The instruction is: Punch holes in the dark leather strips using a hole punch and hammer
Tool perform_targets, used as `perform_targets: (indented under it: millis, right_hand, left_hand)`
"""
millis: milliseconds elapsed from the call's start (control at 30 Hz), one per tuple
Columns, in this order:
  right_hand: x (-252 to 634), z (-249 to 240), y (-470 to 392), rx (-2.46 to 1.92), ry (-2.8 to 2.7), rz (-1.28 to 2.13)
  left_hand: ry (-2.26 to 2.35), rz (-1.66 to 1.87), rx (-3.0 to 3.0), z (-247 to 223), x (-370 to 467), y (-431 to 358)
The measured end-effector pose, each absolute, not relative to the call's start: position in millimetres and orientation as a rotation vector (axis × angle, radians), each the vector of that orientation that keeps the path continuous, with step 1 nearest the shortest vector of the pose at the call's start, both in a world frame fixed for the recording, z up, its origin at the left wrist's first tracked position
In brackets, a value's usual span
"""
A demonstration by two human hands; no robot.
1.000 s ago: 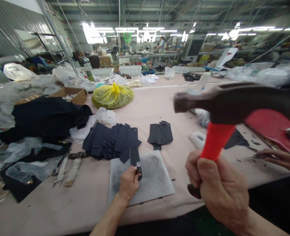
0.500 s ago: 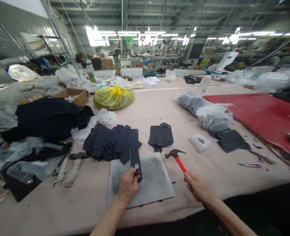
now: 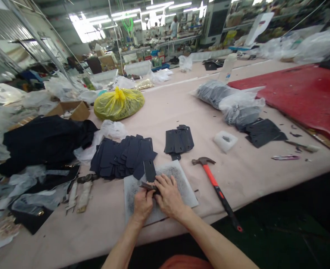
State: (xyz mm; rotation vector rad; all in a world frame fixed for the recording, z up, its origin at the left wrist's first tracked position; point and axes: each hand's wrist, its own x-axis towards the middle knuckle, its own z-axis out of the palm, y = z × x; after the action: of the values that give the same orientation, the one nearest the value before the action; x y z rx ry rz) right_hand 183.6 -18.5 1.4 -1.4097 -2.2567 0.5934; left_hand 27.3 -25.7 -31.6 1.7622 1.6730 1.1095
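Observation:
My left hand (image 3: 142,203) and my right hand (image 3: 167,194) meet over a white, pitted cutting pad (image 3: 181,185) at the table's near edge. Together they pinch a small dark metal punch tool (image 3: 146,185) at the near end of a dark blue leather strip (image 3: 149,170) that lies on the pad. A hammer with a red and black handle (image 3: 215,185) lies on the table to the right of the pad, its head away from me. Nobody holds it.
A fanned pile of dark blue strips (image 3: 123,157) lies behind the pad, a smaller stack (image 3: 178,140) to its right. Black fabric (image 3: 41,140), a yellow bag (image 3: 118,104), plastic bags (image 3: 232,102), a white block (image 3: 225,140), a red mat (image 3: 299,93).
My right hand swung the hammer down, laid it on the table and came over to the strip beside my left hand. The view tilted down.

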Motion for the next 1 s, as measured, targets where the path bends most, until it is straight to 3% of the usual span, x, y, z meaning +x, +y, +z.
perform_targets:
  millis: [167, 567, 1000]
  right_hand:
    - [191, -5, -17, -1.387, -2.243, 0.657]
    - [191, 22, 8, -1.44, -2.314, 0.629]
    - [173, 6, -20, -1.585, -2.236, 0.557]
  left_hand:
    - [1.858, 1.351, 1.312, -16, 12, -14]
    - [1.708, 1.191, 1.745, -32, 5, -34]
    - [1.73, 1.205, 1.785, -32, 4, -34]
